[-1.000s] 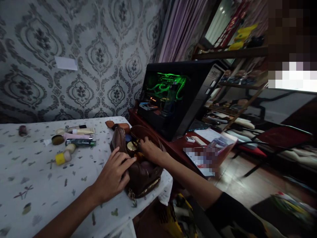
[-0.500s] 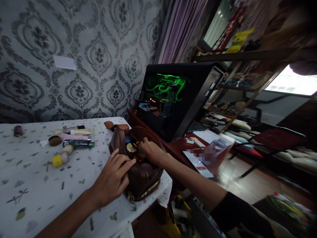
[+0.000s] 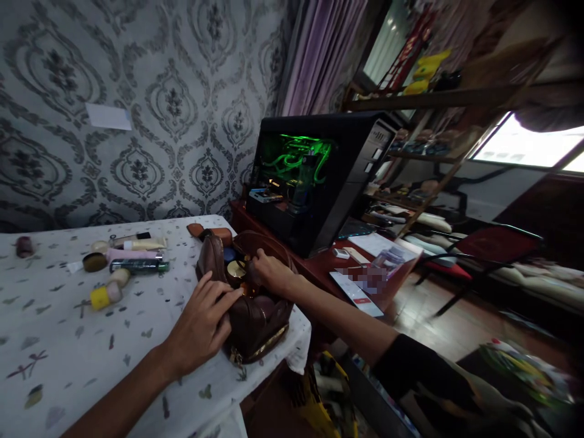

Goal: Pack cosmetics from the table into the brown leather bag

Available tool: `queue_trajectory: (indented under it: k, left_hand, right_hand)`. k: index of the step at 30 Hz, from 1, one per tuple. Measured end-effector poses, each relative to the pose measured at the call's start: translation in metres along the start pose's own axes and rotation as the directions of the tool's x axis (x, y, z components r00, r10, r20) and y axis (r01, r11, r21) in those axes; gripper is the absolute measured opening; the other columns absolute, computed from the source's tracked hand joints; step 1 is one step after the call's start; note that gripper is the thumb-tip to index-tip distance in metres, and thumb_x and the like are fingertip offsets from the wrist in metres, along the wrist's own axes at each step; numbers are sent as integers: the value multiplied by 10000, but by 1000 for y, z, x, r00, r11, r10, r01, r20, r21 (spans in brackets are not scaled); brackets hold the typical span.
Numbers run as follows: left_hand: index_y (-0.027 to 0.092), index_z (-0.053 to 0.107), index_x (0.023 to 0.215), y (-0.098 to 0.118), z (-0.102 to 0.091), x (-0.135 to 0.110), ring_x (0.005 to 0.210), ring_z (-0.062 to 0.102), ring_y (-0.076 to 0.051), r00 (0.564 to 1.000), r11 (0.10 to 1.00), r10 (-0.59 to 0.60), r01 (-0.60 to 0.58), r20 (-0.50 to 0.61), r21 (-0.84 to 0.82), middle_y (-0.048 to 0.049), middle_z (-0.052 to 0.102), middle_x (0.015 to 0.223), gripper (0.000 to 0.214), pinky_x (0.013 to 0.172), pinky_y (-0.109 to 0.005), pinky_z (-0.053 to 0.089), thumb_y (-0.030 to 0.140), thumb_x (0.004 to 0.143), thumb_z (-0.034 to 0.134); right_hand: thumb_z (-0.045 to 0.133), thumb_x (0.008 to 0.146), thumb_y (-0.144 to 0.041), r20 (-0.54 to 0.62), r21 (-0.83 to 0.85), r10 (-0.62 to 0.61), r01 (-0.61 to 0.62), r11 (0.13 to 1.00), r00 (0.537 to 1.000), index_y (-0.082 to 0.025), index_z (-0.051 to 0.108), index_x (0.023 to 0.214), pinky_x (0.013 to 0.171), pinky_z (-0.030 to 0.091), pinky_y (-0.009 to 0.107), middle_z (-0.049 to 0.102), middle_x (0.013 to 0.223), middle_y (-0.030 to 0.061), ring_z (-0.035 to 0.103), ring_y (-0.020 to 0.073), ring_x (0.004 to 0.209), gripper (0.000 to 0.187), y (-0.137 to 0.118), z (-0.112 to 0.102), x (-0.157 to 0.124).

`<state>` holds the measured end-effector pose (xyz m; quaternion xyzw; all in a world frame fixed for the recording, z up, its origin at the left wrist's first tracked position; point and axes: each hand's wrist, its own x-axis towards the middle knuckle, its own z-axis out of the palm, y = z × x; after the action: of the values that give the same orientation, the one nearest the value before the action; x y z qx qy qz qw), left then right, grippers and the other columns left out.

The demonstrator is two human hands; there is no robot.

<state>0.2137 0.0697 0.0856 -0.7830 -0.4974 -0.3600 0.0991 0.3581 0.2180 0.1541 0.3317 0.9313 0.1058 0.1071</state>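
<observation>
A brown leather bag (image 3: 260,331) stands unzipped near the table's right corner. My left hand (image 3: 201,325) holds its near left rim, fingers reaching over the edge and thumb on the outer side. Into the opening reaches my right hand (image 3: 269,271), its fingers bent together at the far right side; whatever they grip is hidden. Inside the bag, a round gold-topped container (image 3: 236,269) shows beside a blue item (image 3: 229,253). Something amber lies below the right fingers.
Left of the bag lie a dark green tube (image 3: 139,266), a pink tube (image 3: 134,255), a cream tube (image 3: 145,244) and a yellow-banded bottle (image 3: 100,297). An orange-brown case (image 3: 219,235) sits behind the bag. A computer tower (image 3: 314,182) stands on the red desk (image 3: 387,283).
The view has turned slightly right, so everything sits a little further left. Both hands stay at the bag, with the right hand's fingers shifted slightly within the opening.
</observation>
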Motion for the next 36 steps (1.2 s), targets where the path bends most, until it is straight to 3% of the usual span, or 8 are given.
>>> queue_trajectory:
  k: [13,19,23,25,27,30,32,36]
  left_hand:
    - [185,499,1320,-1,2,-1,1101,527,-209,1000,999,5,-5,-3,33,-69,564,1117,496,1165,-544,265,47,853,406]
    - [202,436,1397,-1,4,-3,1127,522,-213,1000,999,2,-1,-4,41,-68,561,1136,562,1167,-558,267,46,858,405]
    - [193,432,1395,0,5,-3,1147,522,-222,1000,999,-8,8,12,53,-80,560,1170,568,1171,-577,268,47,846,418]
    - [188,442,1379,0,6,-3,1161,520,-230,1000,998,-16,15,22,59,-86,563,1179,555,1176,-588,259,53,841,428]
    - [184,441,1373,-2,6,-3,1172,518,-236,1000,998,-16,14,25,61,-89,571,1176,544,1181,-602,243,63,843,437]
    - [189,430,1379,-5,9,-5,1185,518,-234,1000,998,7,-9,26,62,-85,586,1182,519,1188,-597,237,104,867,452]
    - [184,435,1375,-8,13,-6,1187,519,-225,1000,996,21,-21,8,88,-82,593,1186,509,1193,-585,235,102,873,445]
    - [164,446,1368,-11,19,-7,1192,518,-220,999,991,26,-21,-39,129,-87,591,1200,555,1197,-581,224,40,828,412]
  right_hand:
    - [432,895,-20,-67,100,28,-22,995,997,-70,527,1224,815,521,343,578,1189,200,667,289,1019,346,0,-5,-10]
    - [453,905,-50,-115,166,67,-47,985,991,-83,534,1165,747,472,291,653,1100,182,669,264,984,274,1,-9,-11]
    - [412,931,-67,-254,325,134,-45,945,958,-131,535,1166,729,444,255,711,999,112,679,204,918,273,-2,-11,-11]
    - [413,948,-111,-414,466,171,47,884,894,-154,558,1137,694,443,244,722,911,75,681,176,818,242,-9,-9,-19]
    - [415,961,-161,-599,517,134,254,818,789,-161,570,1094,637,444,233,712,829,51,662,150,704,204,-23,-3,-34]
    - [392,960,-165,-840,276,-136,629,727,525,-143,553,1102,589,449,241,680,758,42,627,140,630,216,-56,12,-60]
    - [381,939,-133,-888,46,-294,706,707,353,-119,558,1095,530,422,271,603,620,4,561,149,530,237,-82,23,-70]
    - [410,941,-127,-938,-65,-308,791,609,160,-71,561,1083,426,353,243,555,562,-38,502,105,450,215,-124,39,-66]
